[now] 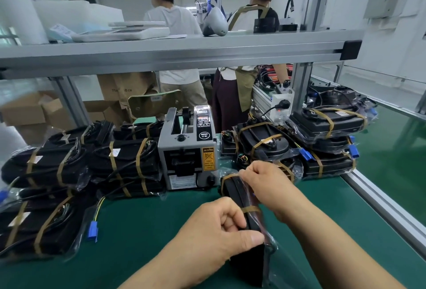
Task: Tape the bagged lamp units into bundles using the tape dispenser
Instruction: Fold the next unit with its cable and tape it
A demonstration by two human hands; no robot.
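Note:
A black bagged lamp unit stands on edge on the green mat, just in front of the grey tape dispenser. Two brown tape strips cross it, one at the far end and one near the middle. My left hand grips its near part, thumb on the bag. My right hand pinches the far end by the far tape strip. Part of the unit is hidden behind my left hand.
Taped bundles are piled at the left and at the right. A loose blue connector lies on the mat. A metal shelf runs overhead, and an aluminium rail edges the bench at right. Two people stand behind.

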